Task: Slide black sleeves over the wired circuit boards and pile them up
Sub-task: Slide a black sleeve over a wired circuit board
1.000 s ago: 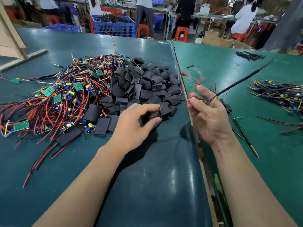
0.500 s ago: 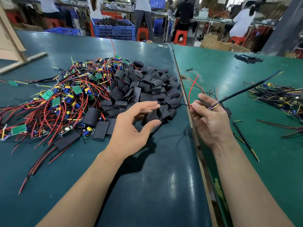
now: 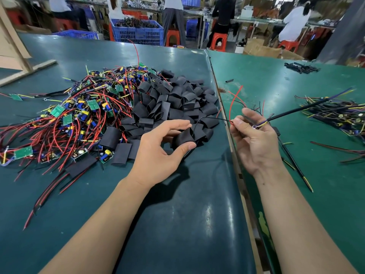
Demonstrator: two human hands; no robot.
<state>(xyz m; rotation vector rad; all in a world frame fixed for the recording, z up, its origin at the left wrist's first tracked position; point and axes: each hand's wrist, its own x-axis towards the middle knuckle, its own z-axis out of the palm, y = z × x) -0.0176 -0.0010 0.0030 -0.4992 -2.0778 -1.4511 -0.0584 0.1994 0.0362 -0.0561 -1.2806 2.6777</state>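
The short black flattened tube sleeve (image 3: 182, 138) sits at the near edge of the big heap of identical black sleeves (image 3: 173, 101), dead centre on the dark green table mat (image 3: 177, 224). It's squashed open a bit, so its mouth looks like a soft oval, matte and slightly creased. The left hand (image 3: 158, 153) has it pinched: thumb under the near end, the other fingers curved over the top, a loose C-shaped grip rather than a hard squeeze.

Just right of that, the right hand (image 3: 256, 143) holds a wired assembly. Thumb and forefinger are closed together on a thin black wire (image 3: 209, 119) that runs left toward the sleeve's mouth, with a thin red wire (image 3: 234, 101) looping up from the same pinch. The other fingers are curled round a long black sheathed cable (image 3: 296, 110) with yellow and blue leads, which sticks out up and to the right. Can't tell if a board is tucked in that palm, it's hidden.

Left of the sleeve heap is a messy tangle of small green circuit boards with red and black wires (image 3: 65, 123). Over on the brighter green table (image 3: 276, 80) to the right lies a pile of finished dark wire bundles (image 3: 339, 117). Blue plastic crates (image 3: 138, 32) and orange stools stand behind the tables.
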